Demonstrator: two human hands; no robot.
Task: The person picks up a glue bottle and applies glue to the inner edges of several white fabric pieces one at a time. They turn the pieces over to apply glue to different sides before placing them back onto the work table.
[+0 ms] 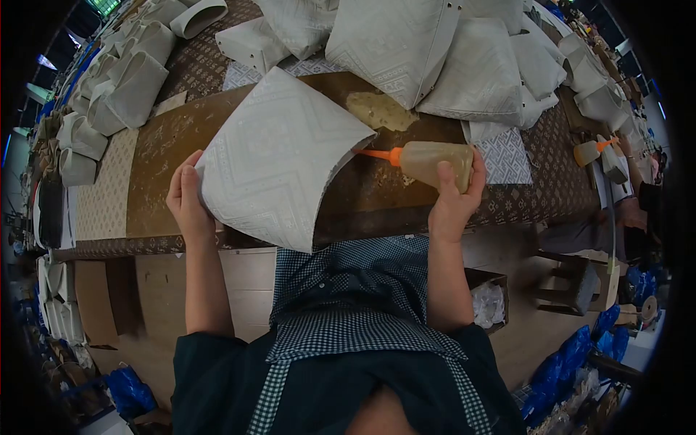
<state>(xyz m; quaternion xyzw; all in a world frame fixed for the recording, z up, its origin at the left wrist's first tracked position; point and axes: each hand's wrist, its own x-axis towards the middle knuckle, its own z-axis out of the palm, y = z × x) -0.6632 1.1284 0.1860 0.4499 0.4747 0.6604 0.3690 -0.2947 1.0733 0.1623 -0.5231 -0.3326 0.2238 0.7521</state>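
A white embossed bag piece [279,156] is tilted over the brown work board, and my left hand [190,196] grips its left edge. My right hand [457,192] is wrapped round a glue bottle [428,161] with an orange nozzle. The bottle lies sideways, its nozzle tip at the right edge of the white piece. Whether glue is coming out cannot be made out. Part of my left fingers is hidden behind the piece.
White bag bodies [471,72] are piled at the back, with more [138,80] lined up at the left. A dried glue patch [380,110] marks the board [167,167]. Another orange-tipped bottle [587,152] stands at the right. A stool [569,283] and a box [98,301] are below.
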